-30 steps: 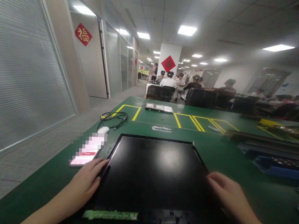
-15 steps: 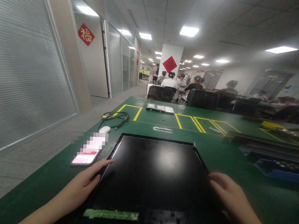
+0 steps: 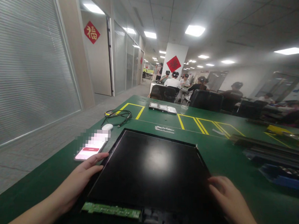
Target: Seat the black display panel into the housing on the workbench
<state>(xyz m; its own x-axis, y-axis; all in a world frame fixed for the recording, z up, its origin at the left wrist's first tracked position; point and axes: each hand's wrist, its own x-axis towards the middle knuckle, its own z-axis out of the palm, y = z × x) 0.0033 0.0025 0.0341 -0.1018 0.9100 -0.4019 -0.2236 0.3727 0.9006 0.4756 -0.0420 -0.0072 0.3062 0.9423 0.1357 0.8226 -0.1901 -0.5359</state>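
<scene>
A large black flat panel [image 3: 149, 168] lies in front of me on the green table [image 3: 224, 156], with a green circuit strip [image 3: 111, 209] along its near edge. My left hand [image 3: 79, 182] grips the panel's left edge, fingers curled under it. My right hand [image 3: 226, 199] holds the panel's right edge, fingers bent over it. The panel's near side appears slightly raised.
A phone [image 3: 91, 150] with a lit screen lies left of the panel, a white mouse [image 3: 107, 127] and a black cable [image 3: 118, 116] beyond it. Small trays [image 3: 163, 108] sit at the far edge; dark and blue trays [image 3: 274, 158] at right. People sit at tables further back.
The view has shifted slightly right and up. My left hand slid nearer along the panel's left edge, and the panel's far edge looks a little further away.
</scene>
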